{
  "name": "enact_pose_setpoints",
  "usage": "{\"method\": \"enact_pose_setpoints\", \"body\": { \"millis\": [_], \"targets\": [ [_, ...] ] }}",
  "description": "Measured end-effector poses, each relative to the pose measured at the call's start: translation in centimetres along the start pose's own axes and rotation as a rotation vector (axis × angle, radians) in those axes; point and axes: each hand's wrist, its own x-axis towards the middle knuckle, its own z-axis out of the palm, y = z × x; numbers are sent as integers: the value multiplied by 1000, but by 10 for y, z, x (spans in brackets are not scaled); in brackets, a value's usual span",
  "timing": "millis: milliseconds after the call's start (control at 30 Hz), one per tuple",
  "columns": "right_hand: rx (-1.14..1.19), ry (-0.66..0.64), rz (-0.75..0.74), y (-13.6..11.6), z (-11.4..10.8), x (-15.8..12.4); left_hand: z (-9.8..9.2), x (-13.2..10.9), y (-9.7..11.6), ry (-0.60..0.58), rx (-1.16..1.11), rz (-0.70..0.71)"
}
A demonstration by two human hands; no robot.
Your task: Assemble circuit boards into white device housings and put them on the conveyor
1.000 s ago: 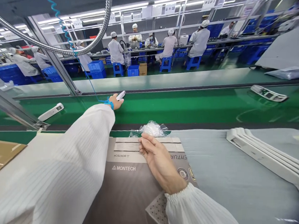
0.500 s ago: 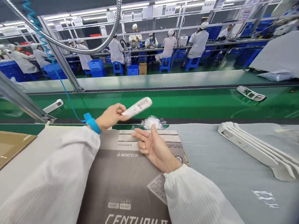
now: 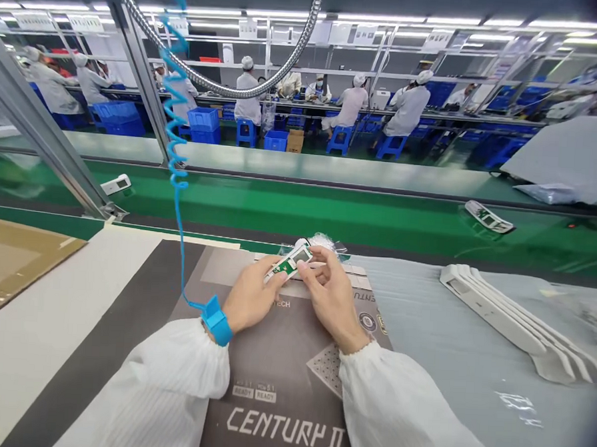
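Left hand [image 3: 249,302], right hand [image 3: 331,295] now together, gripping white plastic casing [image 3: 290,263]

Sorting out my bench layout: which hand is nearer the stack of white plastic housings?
Right. The right hand sits left of the stack of white plastic housings, not touching it. The left hand lies farther left, past the right hand; both hold a white casing.

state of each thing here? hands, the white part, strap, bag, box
left hand, gripping white casing
right hand, fingers on same casing
white casing, held up, green circuit board showing
blue wrist strap, worn on left wrist, coiled cord attached
plastic bag, crumpled behind hands
Montech box, lying flat under hands
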Motion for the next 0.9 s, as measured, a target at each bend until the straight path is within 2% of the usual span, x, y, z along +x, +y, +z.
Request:
{"method": "enact_pose_setpoints", "body": {
  "millis": [133, 233, 333, 400, 500, 600, 733, 800, 900],
  "targets": [
    [-455, 24, -353, -3, -11, 1, -6, -3, 0, 67, 274, 67],
    [-701, -4, -421, -4, -9, -2, -9, -1, -1, 94, 304, 48],
    [-675, -93, -439, -5, -4, -7, -14, 5, -5, 219, 229, -88],
    [-533, -108, -402, -4, -4, -5, -20, 10, -10, 312, 172, -160],
    [-434, 63, -234, 4, -13, 14, -26, 14, -15, 325, 44, -191],
    [-703, 192, -90, 14, -25, 36, -26, 11, -12, 300, -3, -174],
    [-953, 224, -80, 19, -51, 43, -27, 7, -2, 296, 23, -191],
    [-1063, 225, -90, 17, -74, 35, -29, 7, 0, 299, 13, -232],
    [-1271, 279, -37, 9, -124, 16, -30, 6, 3, 312, -1, -289]
  ]
}}
